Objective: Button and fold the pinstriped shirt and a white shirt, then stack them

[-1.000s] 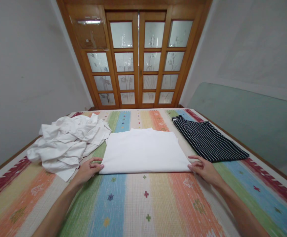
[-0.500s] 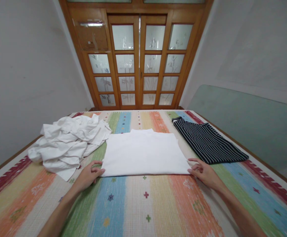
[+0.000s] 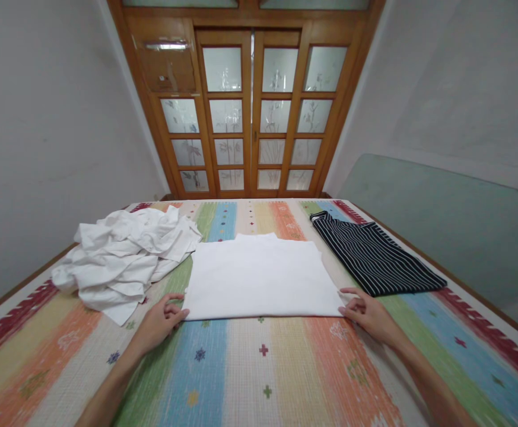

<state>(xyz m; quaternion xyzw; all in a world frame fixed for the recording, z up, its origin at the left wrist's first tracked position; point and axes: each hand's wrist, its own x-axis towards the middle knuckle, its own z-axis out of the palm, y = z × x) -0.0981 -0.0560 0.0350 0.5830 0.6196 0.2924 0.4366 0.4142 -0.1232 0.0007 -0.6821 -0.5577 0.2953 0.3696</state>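
A folded white shirt (image 3: 263, 279) lies flat in front of me, a collar-like bump at its far edge. My left hand (image 3: 163, 320) is at its near left corner, thumb and curled fingers closed on the edge. At the near right corner my right hand (image 3: 368, 314) holds the edge the same way. The undersides of both grips are hidden by the cloth and fingers. To the left, close to the shirt, sits a crumpled pile of white clothes (image 3: 125, 255). On the right lies a folded black garment with white stripes (image 3: 374, 252).
Everything rests on a bed-like surface under a multicoloured striped cover (image 3: 245, 373). A pale green panel (image 3: 441, 219) stands along the right side. Beyond the far edge are wooden doors with glass panes (image 3: 252, 112), and white walls rise on both sides.
Almost nothing differs. Both hands stay at the shirt's near corners, and the shirt, the pile and the striped garment keep their places; the view has shifted very slightly.
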